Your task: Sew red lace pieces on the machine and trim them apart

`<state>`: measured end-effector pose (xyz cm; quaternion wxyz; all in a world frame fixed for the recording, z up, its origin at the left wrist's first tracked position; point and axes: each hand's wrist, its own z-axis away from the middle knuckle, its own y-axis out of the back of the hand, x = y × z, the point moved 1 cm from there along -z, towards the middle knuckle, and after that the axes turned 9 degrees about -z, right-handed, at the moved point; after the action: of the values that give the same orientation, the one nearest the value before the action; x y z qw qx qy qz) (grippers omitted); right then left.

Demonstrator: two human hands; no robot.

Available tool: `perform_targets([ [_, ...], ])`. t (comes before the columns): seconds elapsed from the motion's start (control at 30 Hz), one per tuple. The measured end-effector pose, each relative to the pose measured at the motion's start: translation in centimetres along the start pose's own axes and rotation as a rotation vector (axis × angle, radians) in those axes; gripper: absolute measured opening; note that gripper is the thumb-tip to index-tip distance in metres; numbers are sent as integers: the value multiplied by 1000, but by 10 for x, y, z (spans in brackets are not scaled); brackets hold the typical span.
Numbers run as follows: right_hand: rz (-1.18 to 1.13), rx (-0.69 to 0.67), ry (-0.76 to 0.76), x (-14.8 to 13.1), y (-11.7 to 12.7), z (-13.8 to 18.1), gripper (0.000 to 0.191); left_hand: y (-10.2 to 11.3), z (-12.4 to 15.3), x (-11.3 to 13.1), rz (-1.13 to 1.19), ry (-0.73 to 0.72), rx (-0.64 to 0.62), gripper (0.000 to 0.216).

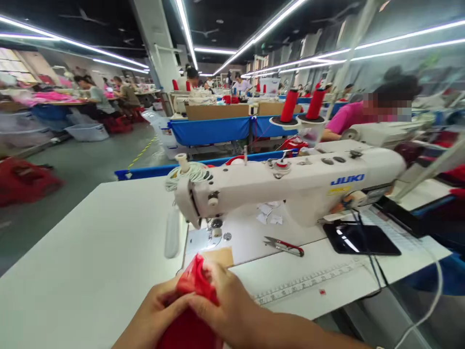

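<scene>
Both my hands grip a piece of red fabric (196, 278) at the near edge of the white sewing table (90, 261). My left hand (154, 317) is closed on the cloth's left side. My right hand (227, 310) is closed over its right side, and the cloth's tip sticks up between them. Just beyond stands a white JUKI sewing machine (290, 186), its needle area (214, 232) a short way past the cloth. A tan card (220, 256) lies beside the needle plate.
Red-handled thread snips (285, 246) lie under the machine arm. A black tablet (361, 238) with a cable sits at right. Two red thread cones (301, 104) stand behind. A person in pink (348, 116) works at right; other workers, blue tables and red cloth piles fill the hall.
</scene>
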<state>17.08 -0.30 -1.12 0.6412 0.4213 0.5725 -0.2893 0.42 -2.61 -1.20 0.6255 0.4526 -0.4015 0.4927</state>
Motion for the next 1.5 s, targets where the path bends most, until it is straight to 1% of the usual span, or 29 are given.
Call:
perform_targets([
  [0.03, -33, -2, -6, -4, 2, 1, 39, 0, 0, 1, 17, -6, -32, 32],
  [0.07, -61, -14, 1, -7, 4, 1, 32, 0, 0, 1, 71, -9, -41, 31],
  [0.13, -83, -11, 30, -7, 6, 1, 16, 0, -1, 0, 274, -3, -34, 27],
  [0.17, -84, -2, 40, -6, 6, 0, 13, 0, -1, 0, 386, -4, -14, 24],
  [0.23, -72, 28, 49, -2, 6, 0, 17, 1, -2, -1, 558, -10, 19, 22],
  [0.27, -63, 44, 53, 0, 6, 1, 20, 1, -2, -1, 606, -15, 34, 23],
  [0.4, -6, 85, 65, 1, 8, 1, 21, 1, -3, -2, 664, -24, 22, 30],
  [0.5, -27, 57, 33, 1, 7, 0, 18, -1, -4, -3, 668, -22, 6, 33],
  [0.53, -63, 41, 18, 2, 6, 0, 24, -2, -3, -3, 664, -24, 1, 35],
  [0.6, -138, 24, -20, 4, 4, -1, 46, -3, -2, -2, 652, -31, -21, 41],
  [0.63, -167, 26, -37, 6, 3, -1, 55, -4, -1, -1, 635, -35, -43, 45],
  [0.67, -186, 31, -48, 7, 3, -2, 59, -5, 0, 0, 608, -40, -65, 48],
  [0.73, -224, 32, -46, 8, 3, -4, 52, -7, 2, 3, 540, -48, -76, 53],
  [0.83, -284, -35, -35, 6, 4, -8, 44, -6, 5, 4, 477, -47, -3, 44],
  [0.9, -236, -68, -23, 3, 4, -11, 39, -6, 6, 4, 480, -36, 30, 44],
  [0.93, -184, -61, 1, 1, 4, -11, 34, -6, 6, 3, 481, -35, 31, 46],
  [1.03, -25, 22, 114, -8, 4, -5, 15, -7, 9, 4, 464, -49, 13, 50],
  [1.13, 11, 40, 177, -20, 1, 9, 11, -9, 18, 9, 409, -101, -23, 40],
  [1.2, 22, 28, 190, -26, -3, 19, 9, -8, 25, 14, 278, -150, -35, 36],
  [1.3, 57, 60, 271, -31, -8, 32, 8, -3, 39, 24, -45, -233, 4, 33],
  [1.4, 112, 114, 393, -35, -13, 44, 13, 4, 57, 36, -359, -422, 140, 22],
  [1.5, 200, 199, 565, -41, -17, 57, 15, 7, 77, 45, -540, -641, 253, 14],
])
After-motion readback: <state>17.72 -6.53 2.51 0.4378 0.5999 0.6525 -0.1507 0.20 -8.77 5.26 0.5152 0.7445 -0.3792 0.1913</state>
